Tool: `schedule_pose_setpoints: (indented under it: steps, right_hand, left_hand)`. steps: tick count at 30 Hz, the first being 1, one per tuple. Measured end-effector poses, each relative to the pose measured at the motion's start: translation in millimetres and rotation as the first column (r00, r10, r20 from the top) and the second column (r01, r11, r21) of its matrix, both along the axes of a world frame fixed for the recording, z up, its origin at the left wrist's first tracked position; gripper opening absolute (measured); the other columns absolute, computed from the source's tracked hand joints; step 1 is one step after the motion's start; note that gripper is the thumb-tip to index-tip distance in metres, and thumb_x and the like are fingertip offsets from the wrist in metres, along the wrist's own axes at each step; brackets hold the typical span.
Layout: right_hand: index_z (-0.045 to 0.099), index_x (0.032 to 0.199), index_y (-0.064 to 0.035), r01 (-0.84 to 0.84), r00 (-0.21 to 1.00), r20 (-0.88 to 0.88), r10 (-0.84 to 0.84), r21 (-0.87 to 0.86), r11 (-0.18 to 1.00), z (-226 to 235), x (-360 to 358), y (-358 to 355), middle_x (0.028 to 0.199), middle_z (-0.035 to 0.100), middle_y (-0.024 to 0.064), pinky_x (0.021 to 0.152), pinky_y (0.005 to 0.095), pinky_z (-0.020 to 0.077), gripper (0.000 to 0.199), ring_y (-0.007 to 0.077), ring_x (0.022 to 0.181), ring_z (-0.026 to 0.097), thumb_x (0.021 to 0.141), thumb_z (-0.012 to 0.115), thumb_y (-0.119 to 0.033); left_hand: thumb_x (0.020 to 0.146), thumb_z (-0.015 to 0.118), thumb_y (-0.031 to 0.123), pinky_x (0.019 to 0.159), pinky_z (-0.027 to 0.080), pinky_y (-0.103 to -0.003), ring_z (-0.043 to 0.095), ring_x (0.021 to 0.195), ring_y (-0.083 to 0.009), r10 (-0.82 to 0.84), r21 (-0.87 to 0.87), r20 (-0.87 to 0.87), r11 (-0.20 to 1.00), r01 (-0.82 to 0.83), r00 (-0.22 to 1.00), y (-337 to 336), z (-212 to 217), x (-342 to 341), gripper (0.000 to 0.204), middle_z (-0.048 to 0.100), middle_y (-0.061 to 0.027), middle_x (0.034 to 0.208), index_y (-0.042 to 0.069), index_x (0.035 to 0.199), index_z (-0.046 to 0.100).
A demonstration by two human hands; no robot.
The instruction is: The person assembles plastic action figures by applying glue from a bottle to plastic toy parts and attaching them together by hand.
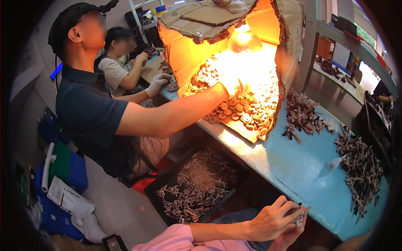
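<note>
At the lower right, my left hand (274,219) comes from a pink sleeve, with its fingers closed around a small brown-grey piece (298,215). A dark tip and a thin brown end stick out of the piece; its kind is too small to tell. Cupped under it and partly hidden, my right hand (288,239) grips the same piece from below. Both hands are beside the front edge of the blue table (305,175).
A torn cardboard box (176,50) with a lit lamp (245,39) holds many small discs (234,106); a co-worker's hand reaches in. Piles of brown pieces (364,167) lie on the table. A black tray (150,190) of small pieces stands below. Another person sits farther back.
</note>
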State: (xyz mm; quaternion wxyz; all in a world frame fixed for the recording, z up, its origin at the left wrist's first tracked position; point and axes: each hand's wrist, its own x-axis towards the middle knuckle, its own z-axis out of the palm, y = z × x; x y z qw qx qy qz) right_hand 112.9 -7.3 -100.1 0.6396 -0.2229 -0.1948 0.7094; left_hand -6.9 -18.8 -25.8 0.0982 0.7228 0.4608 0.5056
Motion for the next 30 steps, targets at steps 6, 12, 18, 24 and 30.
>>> schedule_pose_setpoints:
  steps: [6, 12, 18, 24, 30]
  right_hand:
    - [0.05, 0.106, 0.0025, -0.103, 0.971, 0.227, 0.078, 0.1, 0.99, 25.1, 6.5, -4.3, 0.102, 0.053, 0.0141, 0.074, 0.0289, 0.0453, 0.034, 0.0207, 0.088, 0.054, 0.081, 0.052, -0.02]
    - [0.051, 0.113, 0.0004, 0.018, 0.997, 0.072, -0.023, 0.064, 0.998, 5.3, 9.3, -8.5, 0.112, 0.054, 0.0183, 0.086, 0.0405, 0.0485, 0.05, 0.0294, 0.101, 0.055, 0.072, 0.056, -0.028]
    - [0.053, 0.109, 0.0042, -0.043, 0.987, 0.16, 0.026, 0.105, 0.994, 25.9, -4.7, 2.3, 0.103, 0.059, 0.0206, 0.081, 0.0363, 0.0509, 0.054, 0.0272, 0.09, 0.061, 0.067, 0.065, -0.027]
    - [0.051, 0.111, 0.0067, -0.082, 0.993, 0.088, 0.075, 0.085, 0.993, 27.5, 6.9, 4.3, 0.1, 0.06, 0.0143, 0.079, 0.0302, 0.0511, 0.044, 0.0183, 0.088, 0.061, 0.07, 0.057, -0.009]
    - [0.05, 0.112, 0.0071, -0.106, 0.994, 0.045, 0.102, 0.101, 0.989, 28.9, 10.8, 0.5, 0.098, 0.061, 0.014, 0.078, 0.0288, 0.0506, 0.045, 0.018, 0.088, 0.061, 0.072, 0.056, -0.012]
  left_hand:
    - [0.069, 0.067, 0.014, 0.056, 0.05, -0.025, 0.049, 0.079, -0.0212, 0.013, 0.016, 0.008, 1.0, -0.013, 1.0, -4.6, -0.2, 3.8, 0.045, 0.053, -0.0058, 0.103, 0.002, 0.112, 0.058]
    - [0.066, 0.068, 0.013, 0.059, 0.048, -0.029, 0.051, 0.077, -0.0224, -0.055, -0.001, 0.017, 0.998, 0.055, 0.998, -1.2, 8.2, 2.5, 0.044, 0.056, -0.0066, 0.1, 0.002, 0.108, 0.059]
    - [0.057, 0.071, 0.008, 0.059, 0.043, -0.029, 0.053, 0.072, -0.0232, -0.033, -0.032, -0.096, 0.999, 0.03, 0.995, 6.1, 12.2, -7.4, 0.047, 0.059, -0.0103, 0.097, 0.0, 0.102, 0.062]
    - [0.059, 0.069, 0.003, 0.05, 0.042, -0.024, 0.052, 0.074, -0.0204, -0.06, -0.07, -0.146, 0.996, 0.05, 0.987, 9.5, 7.0, 2.4, 0.041, 0.06, -0.0108, 0.098, 0.0, 0.099, 0.064]
    - [0.062, 0.072, 0.009, 0.05, 0.041, -0.024, 0.051, 0.072, -0.0192, -0.045, -0.066, -0.229, 0.997, 0.031, 0.972, 6.3, 17.7, 9.3, 0.039, 0.061, -0.0099, 0.096, 0.0, 0.1, 0.064]
